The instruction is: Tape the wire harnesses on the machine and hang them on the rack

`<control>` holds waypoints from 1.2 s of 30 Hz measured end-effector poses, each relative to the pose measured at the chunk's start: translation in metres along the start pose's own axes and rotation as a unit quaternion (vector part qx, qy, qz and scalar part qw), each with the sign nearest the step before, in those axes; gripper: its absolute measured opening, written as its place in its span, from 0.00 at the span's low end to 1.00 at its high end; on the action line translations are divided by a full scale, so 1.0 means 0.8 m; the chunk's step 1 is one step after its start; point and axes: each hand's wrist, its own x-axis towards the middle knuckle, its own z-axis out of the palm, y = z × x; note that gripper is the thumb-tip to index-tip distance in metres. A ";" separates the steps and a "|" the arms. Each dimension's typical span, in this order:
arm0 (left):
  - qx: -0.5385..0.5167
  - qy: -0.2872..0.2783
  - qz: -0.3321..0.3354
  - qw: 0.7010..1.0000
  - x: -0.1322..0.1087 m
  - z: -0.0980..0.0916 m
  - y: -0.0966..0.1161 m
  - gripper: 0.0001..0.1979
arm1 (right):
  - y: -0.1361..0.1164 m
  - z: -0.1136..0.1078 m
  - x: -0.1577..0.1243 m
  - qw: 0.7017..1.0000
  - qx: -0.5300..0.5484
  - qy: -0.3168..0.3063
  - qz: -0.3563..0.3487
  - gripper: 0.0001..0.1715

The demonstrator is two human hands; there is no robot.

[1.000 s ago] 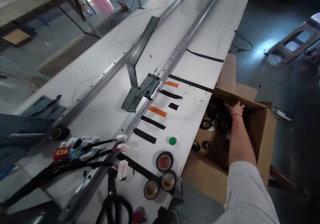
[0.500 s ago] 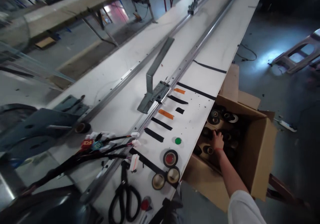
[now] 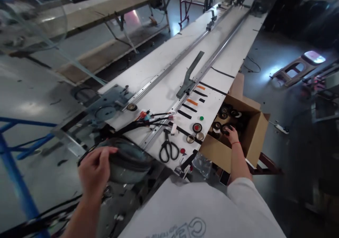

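Note:
My right hand (image 3: 232, 135) reaches into an open cardboard box (image 3: 258, 132) beside the bench. Its fingers are closed around the edge of a black tape roll (image 3: 225, 129). More black tape rolls (image 3: 224, 110) lie around it in the box. My left hand (image 3: 95, 167) is at the lower left with its fingers curled, next to a dark round tub-like object (image 3: 129, 162). What it grips, if anything, is hidden. A black wire harness (image 3: 132, 125) with white, red and blue connectors lies across the near end of the bench.
On the white bench (image 3: 159, 89) are black-handled scissors (image 3: 168, 149), tape rolls (image 3: 190, 139), black and orange tape strips (image 3: 192, 102) and a green button (image 3: 201, 118). Metal rails (image 3: 212, 59) run lengthwise, carrying an angled metal bracket (image 3: 190, 77). A plastic stool (image 3: 296, 68) stands to the right.
The view has swung back and widened, bringing my left hand and shirt into sight. My right hand stays in the box, its fingers now on a tape roll.

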 end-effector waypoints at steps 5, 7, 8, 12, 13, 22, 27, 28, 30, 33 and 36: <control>-0.064 0.023 0.054 0.996 0.003 0.005 -0.017 0.15 | -0.051 0.035 -0.147 0.973 0.200 -0.094 -0.071 0.30; -0.076 0.028 0.077 0.994 0.003 0.002 -0.014 0.13 | -0.064 0.069 -0.216 0.951 0.260 -0.134 -0.099 0.24; -0.078 0.028 0.086 0.993 0.000 -0.001 -0.013 0.12 | -0.069 0.090 -0.248 0.943 0.275 -0.157 -0.102 0.22; -0.141 -0.038 0.139 0.979 -0.025 -0.024 -0.007 0.16 | -0.073 0.179 -0.358 0.927 0.290 -0.227 -0.068 0.21; -0.180 -0.083 0.158 0.967 -0.034 -0.031 -0.005 0.19 | -0.069 0.200 -0.381 0.932 0.275 -0.229 -0.053 0.22; -0.280 -0.479 0.162 0.816 -0.043 -0.074 -0.016 0.18 | -0.057 0.227 -0.482 0.884 0.015 -0.466 -0.041 0.31; -0.353 -0.401 0.036 0.845 -0.030 -0.062 0.012 0.10 | -0.078 0.190 -0.427 0.838 -0.055 -0.532 -0.104 0.26; -0.372 -0.396 -0.012 0.839 -0.033 -0.053 0.027 0.09 | -0.080 0.188 -0.413 0.845 -0.041 -0.519 -0.121 0.25; -0.402 -0.409 -0.120 0.810 -0.042 -0.030 0.062 0.11 | -0.086 0.186 -0.387 0.867 -0.015 -0.467 -0.170 0.24; -0.439 -0.437 -0.318 0.718 -0.058 0.007 0.106 0.19 | -0.102 0.188 -0.358 0.874 -0.033 -0.393 -0.285 0.21; -0.490 -0.424 -0.465 0.602 -0.068 0.025 0.125 0.23 | -0.121 0.198 -0.342 0.844 -0.064 -0.391 -0.361 0.17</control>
